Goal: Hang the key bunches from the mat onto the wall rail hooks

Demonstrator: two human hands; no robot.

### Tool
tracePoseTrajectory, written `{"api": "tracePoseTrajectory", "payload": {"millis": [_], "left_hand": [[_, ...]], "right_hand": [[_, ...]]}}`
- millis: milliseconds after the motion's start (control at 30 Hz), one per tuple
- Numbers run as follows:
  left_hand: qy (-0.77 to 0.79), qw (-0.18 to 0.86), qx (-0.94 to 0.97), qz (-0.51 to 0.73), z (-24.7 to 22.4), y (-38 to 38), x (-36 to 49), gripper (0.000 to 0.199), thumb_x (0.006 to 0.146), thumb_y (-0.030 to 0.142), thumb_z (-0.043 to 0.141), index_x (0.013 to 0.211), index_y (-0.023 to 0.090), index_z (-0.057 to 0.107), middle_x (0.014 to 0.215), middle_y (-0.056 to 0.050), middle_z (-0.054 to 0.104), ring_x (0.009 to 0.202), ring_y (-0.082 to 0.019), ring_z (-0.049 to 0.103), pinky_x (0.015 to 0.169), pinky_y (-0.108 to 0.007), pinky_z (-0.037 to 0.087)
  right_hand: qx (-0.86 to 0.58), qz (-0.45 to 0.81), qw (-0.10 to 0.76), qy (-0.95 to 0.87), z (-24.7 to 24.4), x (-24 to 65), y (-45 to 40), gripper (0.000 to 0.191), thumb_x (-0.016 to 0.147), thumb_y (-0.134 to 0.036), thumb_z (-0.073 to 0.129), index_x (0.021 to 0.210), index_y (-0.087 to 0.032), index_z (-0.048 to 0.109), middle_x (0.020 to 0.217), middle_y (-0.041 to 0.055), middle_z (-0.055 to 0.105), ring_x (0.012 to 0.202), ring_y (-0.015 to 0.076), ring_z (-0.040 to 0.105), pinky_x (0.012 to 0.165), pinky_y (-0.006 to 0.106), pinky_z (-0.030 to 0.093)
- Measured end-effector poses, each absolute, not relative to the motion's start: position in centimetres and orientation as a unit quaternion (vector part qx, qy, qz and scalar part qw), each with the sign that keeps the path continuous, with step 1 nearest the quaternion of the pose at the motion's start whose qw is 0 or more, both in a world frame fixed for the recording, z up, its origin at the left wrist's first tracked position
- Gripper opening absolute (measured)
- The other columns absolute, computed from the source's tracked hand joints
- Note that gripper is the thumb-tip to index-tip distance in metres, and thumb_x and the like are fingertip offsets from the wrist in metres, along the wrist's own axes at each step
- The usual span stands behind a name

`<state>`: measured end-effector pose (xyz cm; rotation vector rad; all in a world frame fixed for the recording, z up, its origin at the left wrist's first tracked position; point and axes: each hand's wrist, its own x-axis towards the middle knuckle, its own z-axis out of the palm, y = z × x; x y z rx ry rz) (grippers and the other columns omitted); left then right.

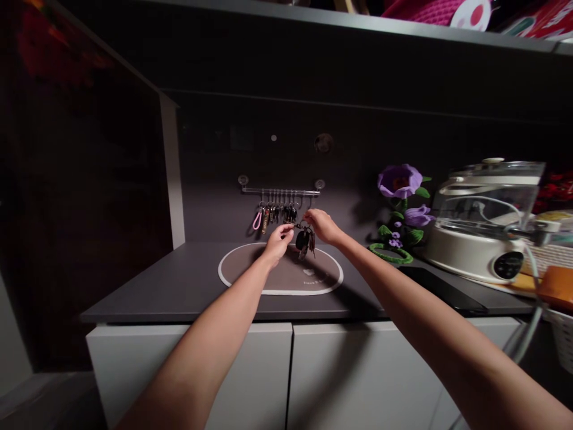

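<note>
From where I stand, the left hand (278, 240) and right hand (319, 224) meet over the mat (250, 269), fingertips pinched on the ring end of a key bunch (303, 240). The keys dangle free below, probably so the ring can be worked from both sides, though the dimness blurs which finger bears it. Behind, more keys (274, 214) hang from the rail (280, 192), just beside the fingers. The near counter edge (268, 315) runs under both forearms; there's room leftward, while the purple flower (400, 181) and white appliance (470, 251) crowd the right.
</note>
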<state>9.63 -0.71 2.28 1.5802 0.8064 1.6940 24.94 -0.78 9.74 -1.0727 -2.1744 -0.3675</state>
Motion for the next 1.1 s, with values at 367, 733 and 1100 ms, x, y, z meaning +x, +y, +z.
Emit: {"api": "tracePoseTrajectory", "payload": {"millis": [367,733,1100], "left_hand": [[0.322,0.252,0.619,0.670,3.1,-0.7,9.2,0.016,0.071,0.023,0.059,0.080,0.012,0.066,0.080,-0.007,0.066,0.075,-0.015,0.058,0.076,-0.029,0.044],[0.305,0.355,0.502,0.727,2.9,-0.5,9.4,0.009,0.064,0.019,0.063,0.069,0.013,0.066,0.069,-0.003,0.066,0.066,-0.012,0.056,0.071,-0.027,0.043],[0.292,0.360,0.498,0.733,2.5,0.0,9.4,0.016,0.065,0.024,0.064,0.076,0.012,0.065,0.078,-0.006,0.067,0.074,-0.014,0.059,0.077,-0.028,0.045]], "right_hand": [[-0.333,-0.077,0.343,-0.875,9.1,22.9,-1.2,0.014,0.080,-0.015,0.043,0.077,-0.014,0.056,0.073,0.0043,0.056,0.069,0.0117,0.048,0.067,0.022,0.036],[-0.356,0.225,0.488,-0.764,6.2,22.6,-0.5,0.027,0.069,-0.041,0.056,0.073,-0.014,0.055,0.066,-0.0010,0.052,0.060,0.0090,0.043,0.061,0.024,0.035],[-0.330,0.330,0.520,-0.716,5.3,21.9,-0.1,0.025,0.066,-0.038,0.059,0.074,-0.016,0.050,0.064,-0.0029,0.049,0.060,0.0082,0.042,0.057,0.022,0.036]]}}
